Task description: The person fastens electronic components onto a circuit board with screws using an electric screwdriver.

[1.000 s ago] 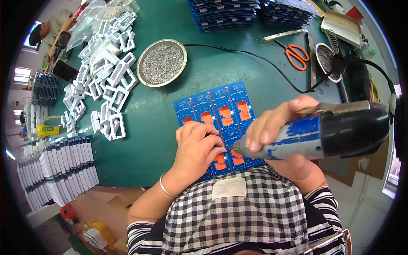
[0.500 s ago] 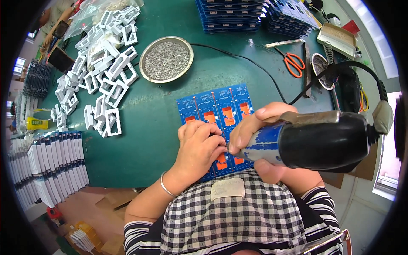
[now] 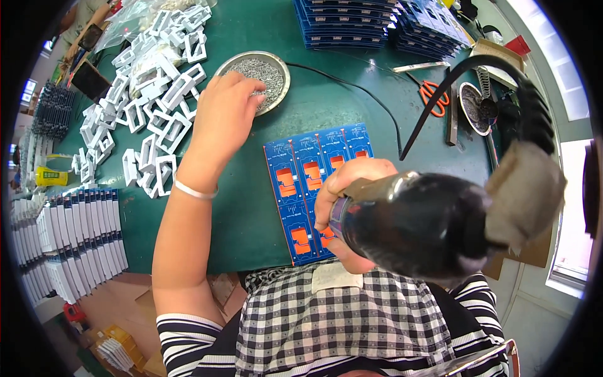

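Note:
My left hand [image 3: 227,108] reaches over the near left rim of a round metal bowl [image 3: 287,80] filled with small silvery screws [image 3: 271,76]. Its fingers are bent together at the screws, and what they pinch is too small to make out. My right hand [image 3: 352,188] is wrapped round a black and blue electric screwdriver [image 3: 418,223], whose tip is hidden behind the hand. Beneath it lies a blue circuit board panel [image 3: 295,213] with orange-filled cutouts, partly covered by the hand and tool.
White plastic frames [image 3: 168,129] lie heaped at the left. Stacked blue panels [image 3: 342,25] stand at the back. Orange-handled scissors [image 3: 433,99] and a small metal dish [image 3: 471,110] sit at the right. The tool's thick black cable [image 3: 468,66] arches above them; a thinner black cord [image 3: 352,83] crosses the table.
My left hand has left the panel and moved up and left to the screw bowl. The screwdriver in my right hand has tilted and shifted slightly nearer and left.

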A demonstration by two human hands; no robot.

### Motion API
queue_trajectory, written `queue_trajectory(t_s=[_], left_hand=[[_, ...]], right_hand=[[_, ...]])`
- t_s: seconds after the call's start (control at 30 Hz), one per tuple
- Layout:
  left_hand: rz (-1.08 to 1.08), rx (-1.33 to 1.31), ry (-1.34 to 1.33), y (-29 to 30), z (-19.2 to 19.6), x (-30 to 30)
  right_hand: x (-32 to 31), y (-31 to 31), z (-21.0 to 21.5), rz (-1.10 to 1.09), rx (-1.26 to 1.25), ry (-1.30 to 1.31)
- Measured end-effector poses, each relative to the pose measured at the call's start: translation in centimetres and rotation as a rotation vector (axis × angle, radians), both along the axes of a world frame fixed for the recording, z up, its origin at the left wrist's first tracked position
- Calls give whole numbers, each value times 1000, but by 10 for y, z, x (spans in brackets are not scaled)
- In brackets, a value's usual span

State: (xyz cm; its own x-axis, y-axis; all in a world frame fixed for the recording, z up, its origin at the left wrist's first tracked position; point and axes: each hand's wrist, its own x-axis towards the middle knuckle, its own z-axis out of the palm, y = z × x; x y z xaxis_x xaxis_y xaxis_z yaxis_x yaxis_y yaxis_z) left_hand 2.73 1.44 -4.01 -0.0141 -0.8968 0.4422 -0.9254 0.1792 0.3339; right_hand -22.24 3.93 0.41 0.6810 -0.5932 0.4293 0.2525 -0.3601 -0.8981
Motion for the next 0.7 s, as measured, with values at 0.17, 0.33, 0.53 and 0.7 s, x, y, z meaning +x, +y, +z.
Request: queue_trajectory(t_s=[0.17, 0.33, 0.53, 0.7], left_hand=[[34, 131, -109, -29, -2, -3], [35, 200, -47, -35, -3, 2], [9, 137, -11, -34, -2, 4], [26, 164, -113, -34, -2, -1]], right_hand=[[-7, -11, -1, 66, 574, -271], [-25, -28, -19, -128, 678, -561], [-40, -21, 2, -204, 577, -632], [-46, -12, 9, -231, 508, -587]])
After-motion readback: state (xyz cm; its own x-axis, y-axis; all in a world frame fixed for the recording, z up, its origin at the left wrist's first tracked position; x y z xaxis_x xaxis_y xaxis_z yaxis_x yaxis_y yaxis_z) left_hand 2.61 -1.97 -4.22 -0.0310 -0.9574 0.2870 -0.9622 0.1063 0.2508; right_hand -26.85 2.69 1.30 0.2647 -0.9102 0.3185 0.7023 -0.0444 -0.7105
